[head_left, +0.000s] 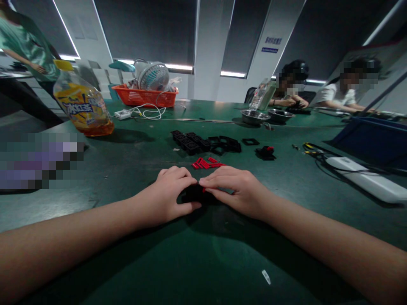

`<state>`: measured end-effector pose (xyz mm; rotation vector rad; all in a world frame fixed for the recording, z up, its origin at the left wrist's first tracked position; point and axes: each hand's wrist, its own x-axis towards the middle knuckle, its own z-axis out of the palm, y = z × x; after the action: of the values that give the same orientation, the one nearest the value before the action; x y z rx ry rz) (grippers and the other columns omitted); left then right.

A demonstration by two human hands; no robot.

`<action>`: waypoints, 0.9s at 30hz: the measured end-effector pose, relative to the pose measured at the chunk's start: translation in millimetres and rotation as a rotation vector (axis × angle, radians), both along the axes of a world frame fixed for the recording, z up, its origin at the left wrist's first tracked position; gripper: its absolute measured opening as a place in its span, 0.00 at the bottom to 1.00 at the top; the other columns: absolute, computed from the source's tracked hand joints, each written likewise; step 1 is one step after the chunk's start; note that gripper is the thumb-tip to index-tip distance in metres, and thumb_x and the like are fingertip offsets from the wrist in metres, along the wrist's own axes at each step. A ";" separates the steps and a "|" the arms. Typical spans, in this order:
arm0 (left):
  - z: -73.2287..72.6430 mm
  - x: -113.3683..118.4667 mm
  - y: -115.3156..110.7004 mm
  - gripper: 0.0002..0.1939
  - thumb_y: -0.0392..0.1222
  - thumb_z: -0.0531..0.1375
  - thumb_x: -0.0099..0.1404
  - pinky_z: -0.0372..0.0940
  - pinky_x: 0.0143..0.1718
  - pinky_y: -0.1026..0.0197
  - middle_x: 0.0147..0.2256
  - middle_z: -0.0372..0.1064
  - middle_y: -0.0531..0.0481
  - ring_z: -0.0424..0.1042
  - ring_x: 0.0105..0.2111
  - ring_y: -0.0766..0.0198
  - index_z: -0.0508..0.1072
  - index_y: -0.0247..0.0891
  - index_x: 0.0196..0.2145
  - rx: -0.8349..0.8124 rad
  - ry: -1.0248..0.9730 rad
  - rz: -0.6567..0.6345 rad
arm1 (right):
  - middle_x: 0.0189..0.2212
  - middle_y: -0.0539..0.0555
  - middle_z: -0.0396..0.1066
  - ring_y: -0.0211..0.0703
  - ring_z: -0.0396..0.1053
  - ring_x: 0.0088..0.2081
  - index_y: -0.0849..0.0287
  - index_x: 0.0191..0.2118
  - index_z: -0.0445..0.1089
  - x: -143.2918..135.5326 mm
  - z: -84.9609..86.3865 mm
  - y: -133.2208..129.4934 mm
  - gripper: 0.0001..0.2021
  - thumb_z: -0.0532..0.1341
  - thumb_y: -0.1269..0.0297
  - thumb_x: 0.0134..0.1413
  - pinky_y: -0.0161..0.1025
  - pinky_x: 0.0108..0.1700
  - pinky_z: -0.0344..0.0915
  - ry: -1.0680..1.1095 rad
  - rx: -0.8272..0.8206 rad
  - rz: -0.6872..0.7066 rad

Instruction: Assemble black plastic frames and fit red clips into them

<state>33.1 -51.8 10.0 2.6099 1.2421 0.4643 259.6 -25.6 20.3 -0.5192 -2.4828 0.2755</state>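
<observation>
My left hand (170, 192) curves around the left side of a dark part (192, 195) on the green table, its thumb and fingers gripping it. From the right, my right hand (235, 186) pinches a small red piece (204, 189) against that part. Fingers and shadow hide much of the dark part's shape. Just beyond my hands lie loose red pieces (203, 163). Behind them are several black blocks (190, 142) and flat black frames (225, 144). A black part with a red piece on it (266, 152) sits to the right.
A juice bottle (84, 101) and a blurred purple object (34, 161) stand left. Behind are an orange basket (146, 95) and metal bowls (254, 116). A white power strip (365, 176) and blue bin (375, 140) are right. People are in the background.
</observation>
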 end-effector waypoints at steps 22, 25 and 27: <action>-0.9 -0.5 0.0 0.15 0.48 0.62 0.63 0.59 0.51 0.46 0.44 0.69 0.45 0.66 0.46 0.51 0.73 0.41 0.46 -0.001 0.007 0.007 | 0.40 0.56 0.80 0.44 0.76 0.44 0.57 0.44 0.77 -0.1 0.7 0.0 0.10 0.60 0.72 0.61 0.43 0.48 0.73 -0.003 -0.001 0.006; -0.1 -0.3 -0.3 0.15 0.48 0.61 0.63 0.59 0.51 0.46 0.44 0.69 0.46 0.66 0.46 0.51 0.73 0.42 0.46 -0.004 0.008 0.008 | 0.40 0.56 0.80 0.44 0.76 0.43 0.59 0.44 0.77 0.1 1.4 -0.2 0.10 0.61 0.72 0.61 0.42 0.48 0.73 -0.006 0.003 0.009; 0.4 -0.1 -0.6 0.15 0.48 0.61 0.64 0.59 0.51 0.46 0.44 0.69 0.45 0.65 0.46 0.51 0.73 0.41 0.46 -0.008 0.011 0.007 | 0.40 0.57 0.80 0.44 0.76 0.44 0.60 0.44 0.77 0.2 1.5 -0.2 0.10 0.61 0.73 0.60 0.42 0.48 0.73 -0.009 0.006 0.012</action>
<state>32.9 -52.4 10.4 2.6056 1.2547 0.4468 259.8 -25.8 21.8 -0.5046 -2.4956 0.2712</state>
